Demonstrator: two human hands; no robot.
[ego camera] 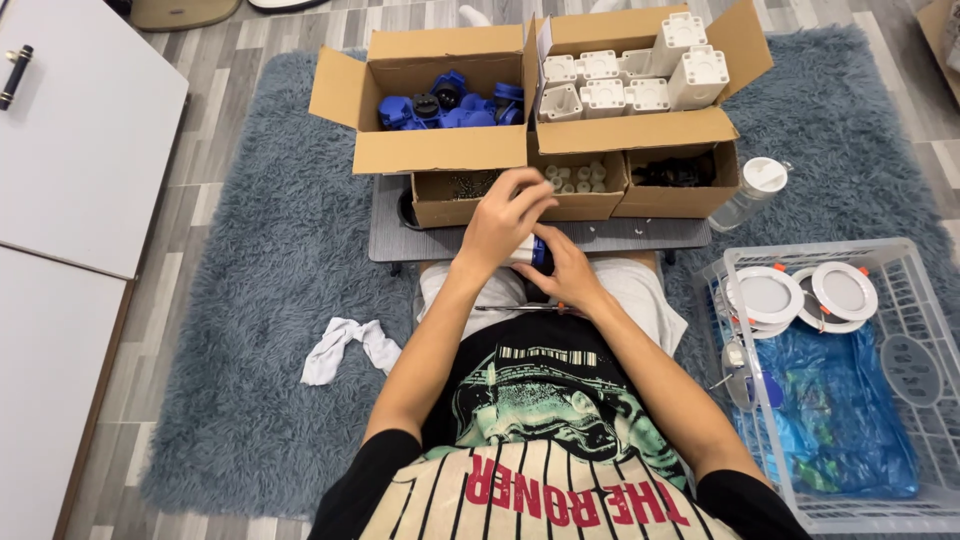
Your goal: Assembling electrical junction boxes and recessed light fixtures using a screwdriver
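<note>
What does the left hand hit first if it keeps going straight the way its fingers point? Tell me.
Probably the small cardboard box of white round parts just beyond the left hand; depth is hard to judge from above.

My hands are hemmed ahead by small cardboard boxes; open rug left, plastic crate blocks right.

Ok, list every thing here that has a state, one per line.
Left hand: closed on a small white and blue part.
Right hand: gripping the same part.
Box of blue parts: flaps open.
Box of white parts: flaps open.
Plastic bottle: capped, tilted.
White cloth: crumpled on rug.
</note>
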